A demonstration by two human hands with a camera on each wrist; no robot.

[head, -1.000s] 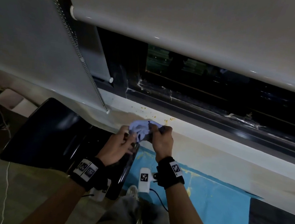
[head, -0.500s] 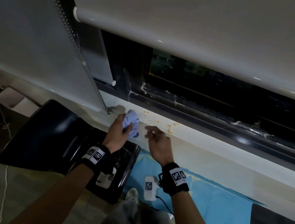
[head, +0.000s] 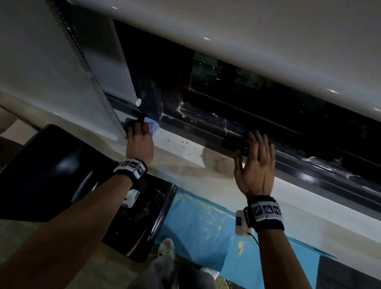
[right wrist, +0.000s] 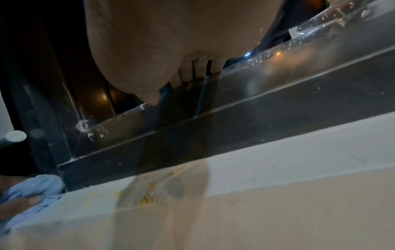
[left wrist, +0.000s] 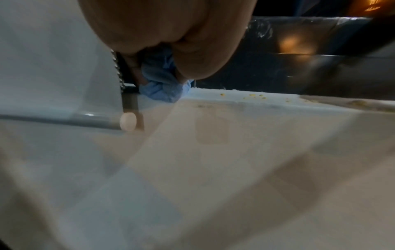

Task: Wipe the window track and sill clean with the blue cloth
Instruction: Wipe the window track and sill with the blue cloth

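Left hand (head: pixel 140 141) grasps bunched blue cloth (head: pixel 153 126) at sill's (head: pixel 180 148) left end; crumbs (head: pixel 180 141) and window track (head: pixel 297 166) run rightward. Right hand (head: pixel 255 165) released, fingers on track.

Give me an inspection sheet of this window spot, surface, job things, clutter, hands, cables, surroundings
Surface: white sill, stained, yellow crumbs scattered on it.
Job's things: blue cloth bunched at the sill's left end; dark window track with whitish smears.
Clutter: black chair below the sill.
Hands: left hand grips the cloth; right hand open, fingertips at the track.
Cables: bead chain hanging beside the left hand; thin wire from the right wrist unit.
Surroundings: roller blind above; blue sheet on the floor.
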